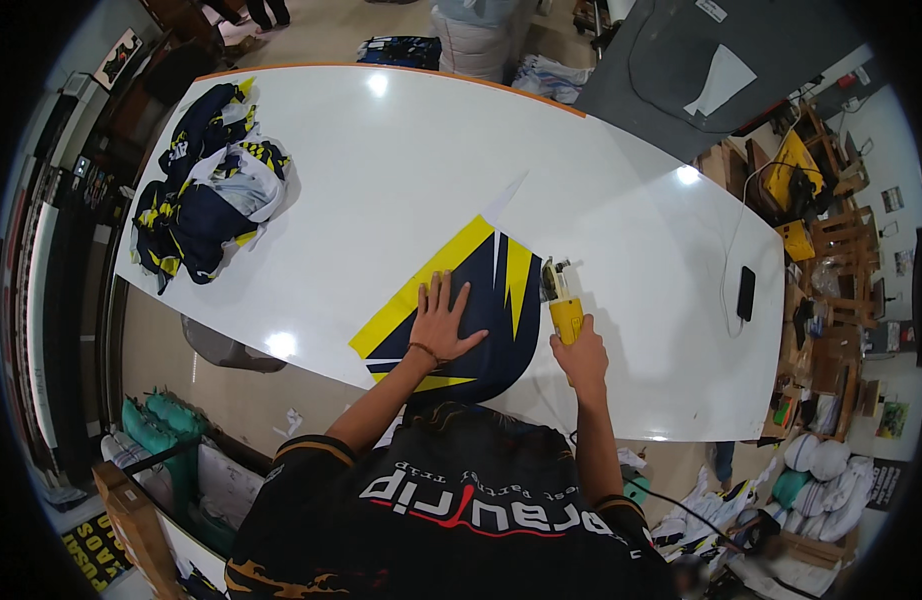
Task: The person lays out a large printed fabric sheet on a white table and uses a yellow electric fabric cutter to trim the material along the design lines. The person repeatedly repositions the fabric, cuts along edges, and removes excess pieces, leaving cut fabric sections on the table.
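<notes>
A navy fabric panel (471,285) with yellow and white stripes lies on the white table in front of me, its near edge close to my body. My left hand (441,322) rests flat on it, fingers spread, pressing the cloth. In my right hand (583,355) is a yellow handheld electric cloth cutter (566,316), gripped round its body. The cutter's metal head stands beside the panel's right edge; whether the blade touches the cloth I cannot tell. A thin white pointed strip (505,200) extends from the panel's far corner.
A heap of navy, yellow and white cloth pieces (216,210) lies at the table's far left. On the right of the white table (381,150) is a black phone (746,293) with a cable. A grey surface (671,70) adjoins the far right, holding a white scrap (723,82).
</notes>
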### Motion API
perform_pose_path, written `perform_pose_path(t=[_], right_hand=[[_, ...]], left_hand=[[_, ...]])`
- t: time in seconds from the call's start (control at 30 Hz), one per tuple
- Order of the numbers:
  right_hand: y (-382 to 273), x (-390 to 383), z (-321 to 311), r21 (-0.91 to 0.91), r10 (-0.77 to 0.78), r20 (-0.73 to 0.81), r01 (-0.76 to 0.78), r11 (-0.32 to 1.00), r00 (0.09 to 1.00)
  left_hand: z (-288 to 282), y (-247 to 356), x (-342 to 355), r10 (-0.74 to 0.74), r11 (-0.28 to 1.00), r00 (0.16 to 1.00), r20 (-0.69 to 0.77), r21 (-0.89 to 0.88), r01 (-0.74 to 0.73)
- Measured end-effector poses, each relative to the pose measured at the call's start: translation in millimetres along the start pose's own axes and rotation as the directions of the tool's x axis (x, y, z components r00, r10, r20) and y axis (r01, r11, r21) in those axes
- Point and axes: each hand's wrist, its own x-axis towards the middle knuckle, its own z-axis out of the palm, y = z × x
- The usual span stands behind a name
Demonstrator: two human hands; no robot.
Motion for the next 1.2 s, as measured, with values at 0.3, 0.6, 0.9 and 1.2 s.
perform_pose_path(t=[0.3,0.6,0.9,1.2], right_hand=[[-21,10,-6,-0.014,0.037,0.019,-0.036,0.999,0.999],[-36,24,-6,0.006,0.064,-0.014,-0.064,0.998,0.998],[-22,31,-11,0.008,-0.003,0.005,0.003,1.0,1.0],[36,-10,-15,-0.042,-0.158,0.144,0.166,0.985,0.977]], left_hand=[[1,-1,1,-0.004,1.0,1.0,0.026,-0.014,0.005],[0,0,1,0.003,1.0,1.0,0.027,-0.007,-0.003],[-9,-30,1,0.128,0.991,0.99,0.055,0.022,-0.129],[-32,-90,11,0.3,0.943,0.941,0.154,0.101,-0.317]])
